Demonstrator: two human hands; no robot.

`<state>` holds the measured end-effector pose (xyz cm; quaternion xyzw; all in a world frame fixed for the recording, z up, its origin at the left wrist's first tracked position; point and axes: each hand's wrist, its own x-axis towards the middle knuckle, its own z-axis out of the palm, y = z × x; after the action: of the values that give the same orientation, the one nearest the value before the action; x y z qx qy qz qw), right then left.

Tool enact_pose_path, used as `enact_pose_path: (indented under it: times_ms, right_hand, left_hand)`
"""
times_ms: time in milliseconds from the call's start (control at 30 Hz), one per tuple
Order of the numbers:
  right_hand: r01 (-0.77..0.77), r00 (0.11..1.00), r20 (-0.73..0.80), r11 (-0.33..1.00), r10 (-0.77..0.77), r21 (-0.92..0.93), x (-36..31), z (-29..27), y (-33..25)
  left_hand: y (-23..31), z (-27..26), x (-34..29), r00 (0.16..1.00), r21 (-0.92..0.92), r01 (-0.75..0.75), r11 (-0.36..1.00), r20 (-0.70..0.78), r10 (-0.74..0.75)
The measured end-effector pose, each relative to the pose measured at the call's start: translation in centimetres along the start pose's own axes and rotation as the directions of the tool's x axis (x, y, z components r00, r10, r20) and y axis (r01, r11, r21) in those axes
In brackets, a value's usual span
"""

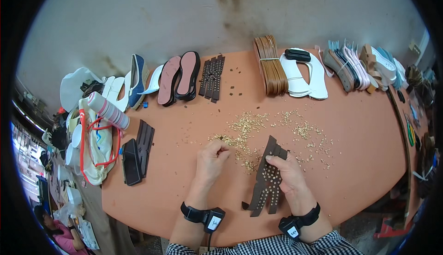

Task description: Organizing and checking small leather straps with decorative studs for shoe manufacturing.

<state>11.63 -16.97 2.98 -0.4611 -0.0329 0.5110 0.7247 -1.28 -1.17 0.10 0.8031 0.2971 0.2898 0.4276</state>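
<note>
My right hand [288,171] grips a dark brown strappy shoe upper [261,179] near its top, thumb on the front face. Rows of small metal studs dot the upper, and its cut straps hang toward the table's near edge. To the left, my left hand [212,159] is closed, thumb against curled fingers; whatever is in it is hidden. Just beyond both hands, loose gold studs [249,125] lie scattered over the brown tabletop [170,162]. A matching studded upper [212,77] lies flat near the wall.
Pink-topped soles [188,76], a blue shoe [137,80], a bundle of brown strips [270,66] and white cutouts [317,77] line the far edge. At left are a black case [132,162], dark strap pieces [146,139] and a striped cup [108,110]. Another person [64,236] sits lower left.
</note>
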Motion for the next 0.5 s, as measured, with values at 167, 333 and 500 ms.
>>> enact_pose_path:
  times_ms: [167, 333, 500]
  right_hand:
    - [0.017, 0.999, -0.028, 1.000, -0.017, 0.006, 0.0, -0.1, 0.1]
    - [0.055, 0.998, -0.034, 0.998, -0.054, 0.018, -0.1, -0.1, 0.3]
    - [0.021, 0.999, -0.035, 0.999, -0.020, 0.033, -0.1, 0.4, 0.5]
  left_hand:
    - [0.3, 0.4, 0.1, 0.969, 0.285, -0.247, 0.926, 0.104, 0.226]
    - [1.8, 1.3, -0.4, 0.940, 0.365, -0.319, 0.875, 0.239, 0.243]
    - [1.2, 1.9, -0.2, 0.937, 0.461, -0.327, 0.825, 0.274, 0.218]
